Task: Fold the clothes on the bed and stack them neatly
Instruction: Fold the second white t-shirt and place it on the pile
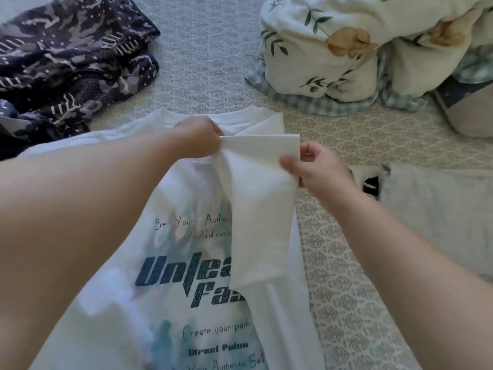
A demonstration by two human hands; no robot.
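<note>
Left hand [198, 137]: arm extended, fingers pinching. Right hand [310, 166]: arm extended, thumb and fingers curled, pinching.

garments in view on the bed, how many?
3: white printed T-shirt spread at centre, both hands on its folded sleeve; dark patterned garment crumpled upper left; pale grey one flat at right. More may lie out of view.

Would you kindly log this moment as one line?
step: folding sleeve | garment: white T-shirt | left hand: pinching | right hand: pinching
</note>
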